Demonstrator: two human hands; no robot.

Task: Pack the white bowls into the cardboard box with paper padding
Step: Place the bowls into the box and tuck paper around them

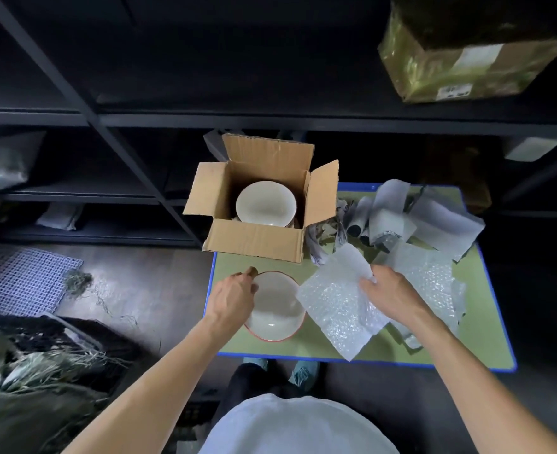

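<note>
An open cardboard box (254,240) stands at the far left corner of a small green table (480,329). Inside it sits a white bowl (265,203), mouth up. A second white bowl (278,306) with a red rim rests on the table in front of the box. My left hand (233,298) grips that bowl at its left rim. To the right, my right hand (387,294) pinches a sheet of bubble wrap (333,309) that lies beside the bowl and overlaps its right edge.
A heap of grey paper and foam sheets (411,217) covers the table's far right. Dark metal shelving (205,119) rises behind the table, with a wrapped carton (460,57) at upper right. A wire grid (21,280) and straw bundles (41,365) lie on the floor at left.
</note>
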